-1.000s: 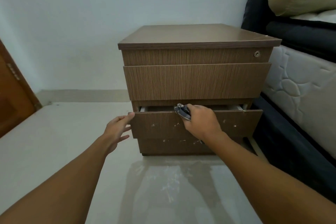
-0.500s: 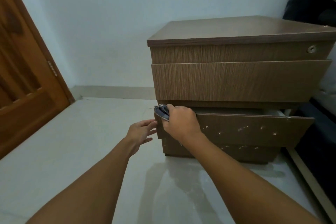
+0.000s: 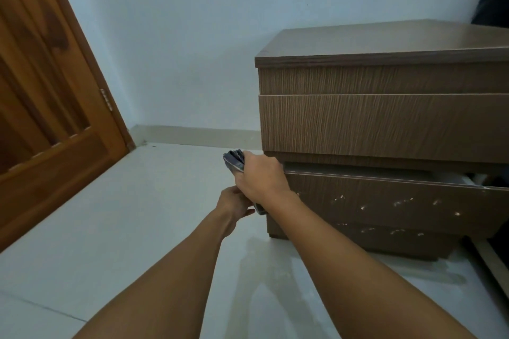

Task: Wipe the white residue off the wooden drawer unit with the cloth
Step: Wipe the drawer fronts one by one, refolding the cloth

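The wooden drawer unit [image 3: 385,124] stands on the floor at the right. Its lower drawer [image 3: 385,201] is pulled out a little, and white residue spots [image 3: 399,203] dot its front and the panel below. My right hand [image 3: 259,179] grips a grey-blue cloth [image 3: 234,160] against the drawer front's left end. Part of the cloth hangs below that hand. My left hand [image 3: 234,202] sits just under and left of the right hand, at the drawer's left edge, its fingers partly hidden behind the right wrist.
A wooden door [image 3: 49,107] stands at the left. A pale wall runs behind the unit, with a light tiled floor [image 3: 110,228] in front. A dark bed edge [image 3: 493,259] borders the unit on the right.
My right hand slid the cloth leftward along the drawer front to its left end. The left hand stayed by the drawer's left edge. The view swung left, so the unit sits further right.
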{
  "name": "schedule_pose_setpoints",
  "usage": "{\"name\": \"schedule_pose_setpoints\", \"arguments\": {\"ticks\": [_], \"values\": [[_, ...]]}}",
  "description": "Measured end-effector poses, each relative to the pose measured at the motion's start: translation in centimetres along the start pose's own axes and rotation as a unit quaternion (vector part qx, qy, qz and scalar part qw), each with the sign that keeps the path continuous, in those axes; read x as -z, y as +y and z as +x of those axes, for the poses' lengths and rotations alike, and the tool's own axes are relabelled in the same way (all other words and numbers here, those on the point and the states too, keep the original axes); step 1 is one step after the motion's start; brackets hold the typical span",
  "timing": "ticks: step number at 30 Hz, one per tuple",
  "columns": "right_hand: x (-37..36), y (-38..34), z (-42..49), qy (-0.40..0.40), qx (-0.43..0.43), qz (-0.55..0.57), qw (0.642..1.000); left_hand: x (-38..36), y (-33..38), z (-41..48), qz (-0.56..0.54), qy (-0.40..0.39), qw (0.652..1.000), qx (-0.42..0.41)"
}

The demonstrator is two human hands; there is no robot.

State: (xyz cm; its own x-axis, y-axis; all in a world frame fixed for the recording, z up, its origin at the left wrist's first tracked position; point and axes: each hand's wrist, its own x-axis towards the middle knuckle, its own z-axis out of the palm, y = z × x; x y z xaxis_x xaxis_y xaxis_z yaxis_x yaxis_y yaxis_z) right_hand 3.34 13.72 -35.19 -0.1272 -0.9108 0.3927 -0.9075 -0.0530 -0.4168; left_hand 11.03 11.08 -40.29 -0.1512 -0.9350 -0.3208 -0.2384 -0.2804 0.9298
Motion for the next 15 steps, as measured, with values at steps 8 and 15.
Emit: {"name": "schedule_pose_setpoints", "arguments": {"ticks": [8, 15], "values": [[2.3, 0.2, 1.5, -0.034, -0.204, 0.456, 0.866, 0.8, -0.4, 0.2, -0.094, -0.042, 0.994, 0.026], [5.5, 2.8, 1.1, -0.005, -0.255, 0.562, 0.787, 0.3, -0.1, -0.4, -0.045, -0.044, 0.998, -0.007]]}}
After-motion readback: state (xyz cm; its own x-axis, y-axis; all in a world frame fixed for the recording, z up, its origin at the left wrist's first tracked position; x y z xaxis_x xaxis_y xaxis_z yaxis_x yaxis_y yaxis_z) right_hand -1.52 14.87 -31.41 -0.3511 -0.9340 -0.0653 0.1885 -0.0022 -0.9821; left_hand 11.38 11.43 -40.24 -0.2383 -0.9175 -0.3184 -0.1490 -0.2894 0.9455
